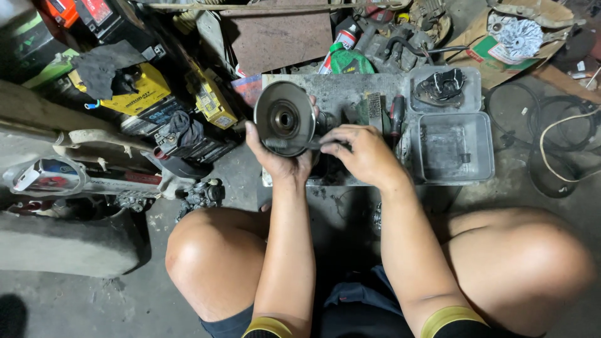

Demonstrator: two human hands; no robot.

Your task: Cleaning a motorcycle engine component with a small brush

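Metal pulley disc (285,118) upright in left hand (280,159); right hand (363,153) brushing it.

A grey plastic tray (455,148) with two compartments stands on the metal plate (341,91); a black part (443,84) lies in the upper compartment. Yellow batteries (150,94) lie at the left, with a dark rag (103,66) on them. A torn cardboard box (501,47) is at the upper right, and black cables (551,144) lie on the floor.

the right hand (363,153) covers most of the dark tool it grips; the left hand (278,159) hides the metal disc's (285,119) lower rim; both knees run past the bottom edge.
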